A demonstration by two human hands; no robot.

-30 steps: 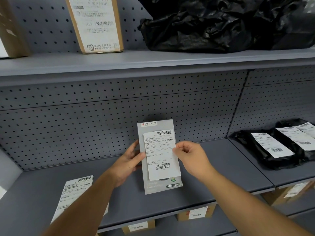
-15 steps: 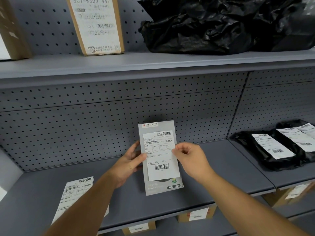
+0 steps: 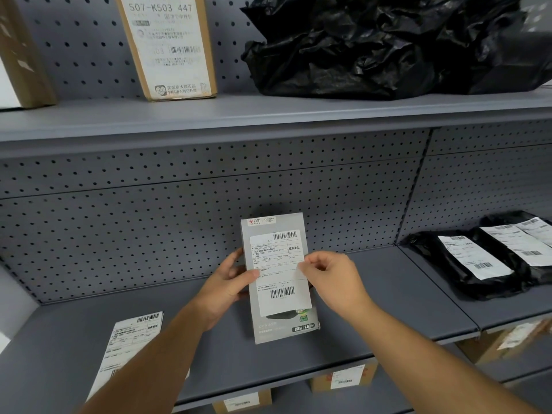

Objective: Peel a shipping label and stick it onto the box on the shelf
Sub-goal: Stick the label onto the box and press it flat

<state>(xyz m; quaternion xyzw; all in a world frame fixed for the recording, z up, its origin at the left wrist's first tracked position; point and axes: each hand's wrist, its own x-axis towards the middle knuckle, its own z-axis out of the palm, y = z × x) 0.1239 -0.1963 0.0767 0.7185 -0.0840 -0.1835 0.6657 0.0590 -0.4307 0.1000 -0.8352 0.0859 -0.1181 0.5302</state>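
Observation:
A slim grey box (image 3: 270, 330) leans upright on the middle shelf (image 3: 388, 297) against the pegboard. A white shipping label (image 3: 280, 276) with barcodes lies on its front face. My left hand (image 3: 227, 286) grips the box's left edge, thumb on the front at the label's left side. My right hand (image 3: 334, 280) pinches the label's right edge between thumb and forefinger. The label's lower part looks slightly lifted off the box.
A sheet of labels (image 3: 131, 345) lies flat on the shelf at the left, partly under my forearm. Black parcels with labels (image 3: 478, 264) sit on the shelf at the right. Above are a cardboard box (image 3: 170, 46) and a black bag (image 3: 388, 43). Cardboard boxes (image 3: 343, 379) stand below.
The view has shifted slightly. Both hands stay on the box and label, with my right fingers still at the label's right edge.

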